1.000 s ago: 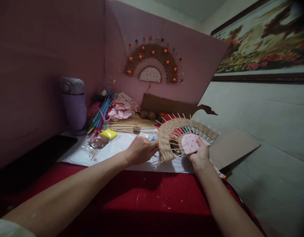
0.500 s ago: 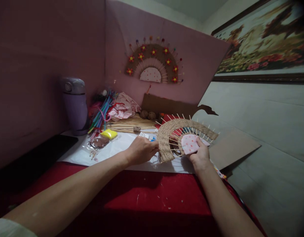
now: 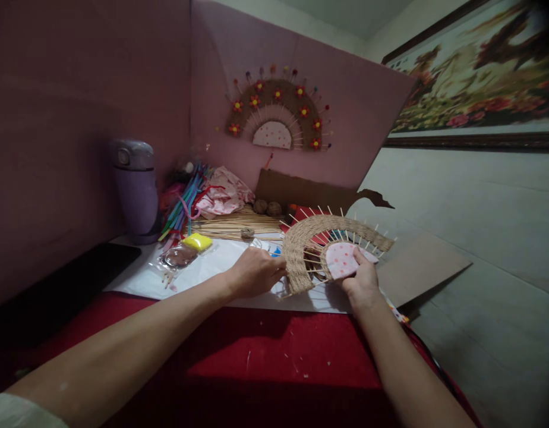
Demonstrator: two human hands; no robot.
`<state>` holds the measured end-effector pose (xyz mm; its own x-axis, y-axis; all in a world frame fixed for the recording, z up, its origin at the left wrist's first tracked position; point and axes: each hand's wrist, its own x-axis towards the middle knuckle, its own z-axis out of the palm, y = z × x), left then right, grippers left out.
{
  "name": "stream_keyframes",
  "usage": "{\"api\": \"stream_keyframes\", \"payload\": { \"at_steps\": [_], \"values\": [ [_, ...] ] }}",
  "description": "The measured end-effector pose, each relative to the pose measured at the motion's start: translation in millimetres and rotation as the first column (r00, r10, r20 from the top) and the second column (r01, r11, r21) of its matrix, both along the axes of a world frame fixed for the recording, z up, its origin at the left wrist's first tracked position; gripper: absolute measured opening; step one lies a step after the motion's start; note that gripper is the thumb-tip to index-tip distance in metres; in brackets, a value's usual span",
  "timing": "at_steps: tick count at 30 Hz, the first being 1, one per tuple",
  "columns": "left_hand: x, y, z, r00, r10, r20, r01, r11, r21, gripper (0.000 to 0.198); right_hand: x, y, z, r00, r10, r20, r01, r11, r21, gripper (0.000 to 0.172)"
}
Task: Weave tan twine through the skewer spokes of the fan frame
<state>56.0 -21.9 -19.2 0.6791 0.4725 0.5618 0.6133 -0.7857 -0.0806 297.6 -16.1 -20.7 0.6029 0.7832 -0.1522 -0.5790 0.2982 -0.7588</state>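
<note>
My right hand [image 3: 362,279] pinches the pink dotted half-disc [image 3: 340,260] at the hub of the woven half-fan [image 3: 301,241], thumb on its face and the other fingers hidden behind. Held by the hub, the skewer spokes and the twine band stand free of my grip. The piece sits tilted up off the tabletop [image 3: 265,356], right of centre, its woven face towards me.

My left hand [image 3: 256,272] has its fingers drawn in narrow on the band's near left end. I cannot tell whether they nip a strand of twine or a skewer tip, since the back of the hand covers them. With one hand at the hub and one at the rim, the fan is braced at two places and does not flop.

A white sheet [image 3: 203,267] lies under it, over the red cloth. On the far left are a purple flask [image 3: 136,190], pipe cleaners [image 3: 185,202], a yellow clay packet [image 3: 196,242] and a bundle of skewers [image 3: 239,224], all within my reach. A finished fan with red flowers [image 3: 277,113] is on the pink board at the far side, facing me. Brown cardboard [image 3: 419,264] lies to the right.
</note>
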Motion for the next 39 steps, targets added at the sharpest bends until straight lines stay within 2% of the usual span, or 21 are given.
{"api": "stream_keyframes", "payload": {
  "at_steps": [3,23,33,39],
  "values": [
    [0,0,-0.6,1.0,0.005,-0.008,-0.005,1.0,-0.002,0.031,-3,-2,3.8,0.999,-0.03,-0.028,0.028,0.996,-0.079,0.01],
    [0,1,-3.3,0.999,-0.042,-0.013,0.042,0.998,-0.05,0.028,-10,-6,11.0,0.999,0.003,-0.037,-0.007,0.993,-0.119,0.013],
    [2,1,-7.1,0.999,-0.034,-0.021,0.033,0.998,-0.061,0.028,-9,-5,8.9,0.999,0.047,-0.028,-0.05,0.993,-0.11,0.012],
    [4,0,-8.5,0.998,-0.052,-0.026,0.05,0.997,-0.061,0.026,-7,0,0.8,0.996,0.09,-0.025,-0.092,0.99,-0.111,0.013]
  ]
}}
